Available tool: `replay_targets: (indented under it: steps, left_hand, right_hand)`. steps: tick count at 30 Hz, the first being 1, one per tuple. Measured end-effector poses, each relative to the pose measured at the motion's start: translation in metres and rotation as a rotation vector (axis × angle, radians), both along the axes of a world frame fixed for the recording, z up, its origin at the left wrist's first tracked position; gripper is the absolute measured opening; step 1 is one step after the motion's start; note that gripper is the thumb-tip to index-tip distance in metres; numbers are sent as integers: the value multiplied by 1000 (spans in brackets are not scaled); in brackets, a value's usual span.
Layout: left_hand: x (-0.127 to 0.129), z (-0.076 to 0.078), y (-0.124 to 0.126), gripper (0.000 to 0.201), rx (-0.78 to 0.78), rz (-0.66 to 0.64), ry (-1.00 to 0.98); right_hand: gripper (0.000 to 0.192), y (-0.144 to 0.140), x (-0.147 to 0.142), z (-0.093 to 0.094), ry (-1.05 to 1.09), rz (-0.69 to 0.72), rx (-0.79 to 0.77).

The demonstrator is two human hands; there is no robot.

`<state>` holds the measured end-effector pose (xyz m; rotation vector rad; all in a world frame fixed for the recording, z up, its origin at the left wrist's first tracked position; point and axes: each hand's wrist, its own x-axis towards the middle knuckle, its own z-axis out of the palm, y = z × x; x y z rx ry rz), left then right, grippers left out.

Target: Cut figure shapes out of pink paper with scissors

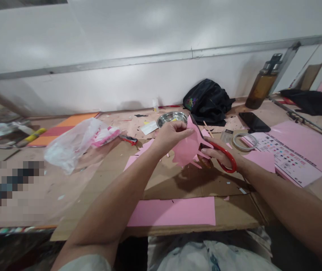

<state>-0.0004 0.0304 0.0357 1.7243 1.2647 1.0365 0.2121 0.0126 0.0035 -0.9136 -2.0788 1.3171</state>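
Observation:
My left hand (170, 136) pinches the top edge of a jagged piece of pink paper (187, 148) held above the cardboard-covered table (177, 180). My right hand (220, 154) grips red-handled scissors (226, 161), whose dark blades (195, 126) point up and away through the paper. Small pink offcuts (142, 148) lie on the cardboard below my hands. A larger pink sheet (174, 211) lies flat near the table's front edge.
A clear plastic bag (70, 145) sits to the left, a steel bowl (172, 118) and a black bag (207, 101) behind my hands. A tape roll (244, 141), a phone (254, 122), a bottle (264, 84) and pink sheets (304, 145) are at the right.

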Motion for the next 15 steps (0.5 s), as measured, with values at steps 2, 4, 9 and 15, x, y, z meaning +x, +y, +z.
replay_targets:
  steps: [2, 4, 9, 15]
  left_hand:
    - [0, 0, 0, 35, -9, 0, 13]
    - [0, 0, 0, 34, -17, 2, 23]
    - [-1, -1, 1, 32, -28, 4, 31]
    - [-2, 1, -1, 35, -18, 28, 51]
  right_hand:
    - [18, 1, 0, -1, 16, -23, 7]
    - [16, 1, 1, -3, 23, -60, 12]
    - [14, 0, 1, -2, 89, 5, -76]
    - [9, -2, 0, 4, 106, 41, -102]
